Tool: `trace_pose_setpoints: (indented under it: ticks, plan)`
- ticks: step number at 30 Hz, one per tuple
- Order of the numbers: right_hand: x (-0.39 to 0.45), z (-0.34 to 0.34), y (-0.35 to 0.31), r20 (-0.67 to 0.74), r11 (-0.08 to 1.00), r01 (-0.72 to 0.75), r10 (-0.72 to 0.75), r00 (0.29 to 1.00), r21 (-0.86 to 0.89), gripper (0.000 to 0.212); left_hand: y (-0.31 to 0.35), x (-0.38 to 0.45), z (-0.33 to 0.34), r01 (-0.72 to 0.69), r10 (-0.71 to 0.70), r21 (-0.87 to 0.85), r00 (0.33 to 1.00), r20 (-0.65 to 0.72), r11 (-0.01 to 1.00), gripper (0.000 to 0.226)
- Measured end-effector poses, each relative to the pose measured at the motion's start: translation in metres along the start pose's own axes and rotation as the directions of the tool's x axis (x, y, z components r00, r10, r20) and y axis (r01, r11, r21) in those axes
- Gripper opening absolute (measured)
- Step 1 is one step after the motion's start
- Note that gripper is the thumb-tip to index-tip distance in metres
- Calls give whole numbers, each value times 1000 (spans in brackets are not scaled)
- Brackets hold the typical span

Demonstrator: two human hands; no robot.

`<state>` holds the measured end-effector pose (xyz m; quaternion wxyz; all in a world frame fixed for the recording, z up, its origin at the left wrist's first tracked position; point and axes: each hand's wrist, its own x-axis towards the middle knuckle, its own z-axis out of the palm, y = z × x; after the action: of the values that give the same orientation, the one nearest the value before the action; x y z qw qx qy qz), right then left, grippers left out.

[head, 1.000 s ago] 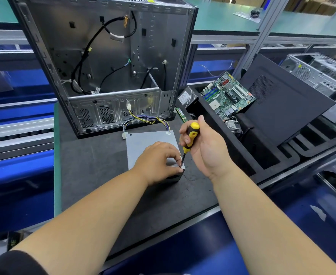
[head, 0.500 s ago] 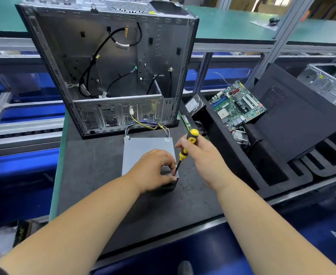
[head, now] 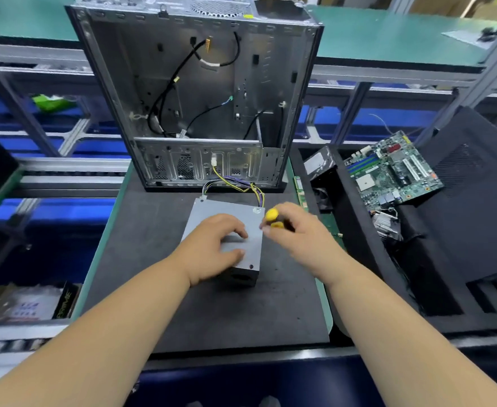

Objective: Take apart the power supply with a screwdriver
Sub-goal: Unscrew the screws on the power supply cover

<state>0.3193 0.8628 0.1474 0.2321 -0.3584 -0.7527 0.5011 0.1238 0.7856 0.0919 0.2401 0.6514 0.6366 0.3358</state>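
Holding the supply (head: 226, 245) flat on the mat (head: 212, 312) with my left hand (head: 212, 248), fingers spread loosely on its lid; my right hand (head: 297, 233) grips the screwdriver (head: 272, 218), tip hidden. Risk: the box may skid if the left hand eases, making the bit slip off a screw. Beyond, its wires (head: 238, 186) lead towards the open case (head: 200, 98), crowding any turning; a motherboard (head: 394, 168) lies right.

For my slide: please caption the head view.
Left hand steadies power supply; right hand holds screwdriver.
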Motion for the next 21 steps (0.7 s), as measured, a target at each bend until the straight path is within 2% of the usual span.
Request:
trace_pose_setpoints:
  ticks: [2, 6, 13, 21]
  plan:
    - [2, 3, 8, 113, 974, 2, 24, 993, -226, 9, -4, 0, 0, 58, -57, 8, 996, -65, 998, 31]
    - [3, 9, 14, 290, 906, 89, 38, 956, -414, 20, -7, 2, 1, 122, -124, -31, 987, -98, 992, 37]
    - [10, 12, 21, 364, 870, 190, -13, 931, -455, 16, -5, 2, 2, 164, -172, -79, 979, -113, 983, 40]
    - [17, 16, 28, 372, 870, 207, -29, 928, -448, 13, -2, 3, 2, 179, -190, -87, 970, -150, 980, 36]
